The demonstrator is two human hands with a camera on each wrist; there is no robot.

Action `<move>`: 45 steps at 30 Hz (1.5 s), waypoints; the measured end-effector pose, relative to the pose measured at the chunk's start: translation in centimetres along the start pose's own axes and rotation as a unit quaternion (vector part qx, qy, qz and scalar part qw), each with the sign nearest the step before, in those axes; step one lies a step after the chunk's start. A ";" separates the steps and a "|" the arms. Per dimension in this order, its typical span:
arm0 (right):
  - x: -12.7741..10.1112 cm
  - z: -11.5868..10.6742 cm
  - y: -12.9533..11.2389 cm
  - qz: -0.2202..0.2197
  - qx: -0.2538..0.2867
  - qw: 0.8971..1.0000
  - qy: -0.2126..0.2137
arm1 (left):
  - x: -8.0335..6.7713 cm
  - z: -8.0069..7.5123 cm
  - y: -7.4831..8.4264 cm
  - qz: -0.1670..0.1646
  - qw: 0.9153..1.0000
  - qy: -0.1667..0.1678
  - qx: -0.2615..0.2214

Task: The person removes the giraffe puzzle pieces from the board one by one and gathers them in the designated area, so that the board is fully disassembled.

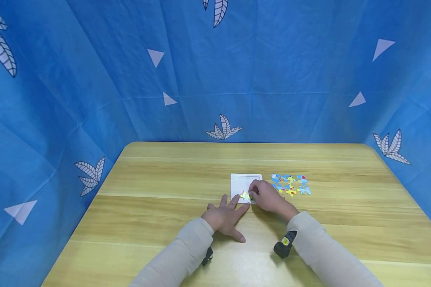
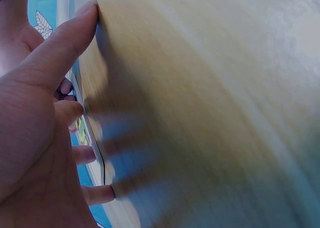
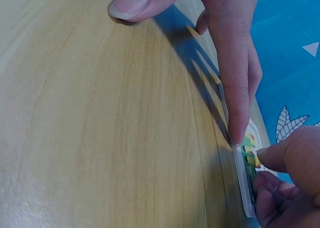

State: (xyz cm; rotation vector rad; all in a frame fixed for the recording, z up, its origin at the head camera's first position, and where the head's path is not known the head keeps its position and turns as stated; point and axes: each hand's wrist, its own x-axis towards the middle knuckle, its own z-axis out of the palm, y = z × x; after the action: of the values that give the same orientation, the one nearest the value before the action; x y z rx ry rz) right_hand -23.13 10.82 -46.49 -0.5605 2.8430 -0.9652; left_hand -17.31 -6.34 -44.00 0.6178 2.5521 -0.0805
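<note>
Right hand (image 1: 269, 197): fingers curled, pinching a yellow-green puzzle piece (image 1: 245, 195) at its fingertips, pressing it down onto the near edge of the white puzzle tray (image 1: 245, 180). In the right wrist view the same piece (image 3: 248, 153) lies on the tray's surface (image 3: 243, 188), thumb and curled fingers (image 3: 280, 158) right at it.

Left hand (image 1: 225, 217): flat on the table (image 1: 165, 187), fingers spread and straight, holding nothing. Its longest fingertips reach the tray's near-left corner; the index tip sits just beside the puzzle piece. Left wrist view shows the fingertips (image 2: 75, 111) lying against the thin tray edge (image 2: 95, 148), thumb pressed to the wood. That view is blurred.

The two hands are close together at the tray's near edge, apart but nearly meeting at the piece.

Right of the tray, just beside it: a cluster of loose puzzle pieces (image 1: 291, 184), blue and yellow with a red spot, laid in rough rows on the wood.

Behind the tray, past the table's far edge: a blue cloth backdrop (image 1: 215, 79) with white leaf and triangle prints, wrapping both sides.

Each sleeve is light beige; a small dark wrist-worn device (image 1: 285, 244) shows under the right forearm, nearer than the tray.
</note>
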 end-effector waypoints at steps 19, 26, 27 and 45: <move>-0.3 0.3 0.3 0.022 0.044 0.999 0.019 | -0.3 -0.2 0.1 -0.001 1.000 0.003 0.004; -0.1 0.3 0.4 0.026 0.045 0.999 0.005 | -0.3 -0.3 0.1 -0.002 1.000 0.003 0.009; -0.1 0.3 0.4 0.026 0.046 0.999 0.003 | -0.3 -0.3 0.2 -0.002 1.000 0.002 0.008; -0.7 -0.5 1.0 0.029 0.087 0.996 0.022 | -0.2 -0.1 0.2 -0.004 1.000 0.000 0.009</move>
State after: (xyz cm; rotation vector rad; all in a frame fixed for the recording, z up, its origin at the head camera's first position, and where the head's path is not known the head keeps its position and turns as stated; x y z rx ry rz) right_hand -22.87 12.14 -46.74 -0.4426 2.7580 -1.2150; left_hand -17.09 -6.22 -43.82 0.6137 2.5575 -0.1064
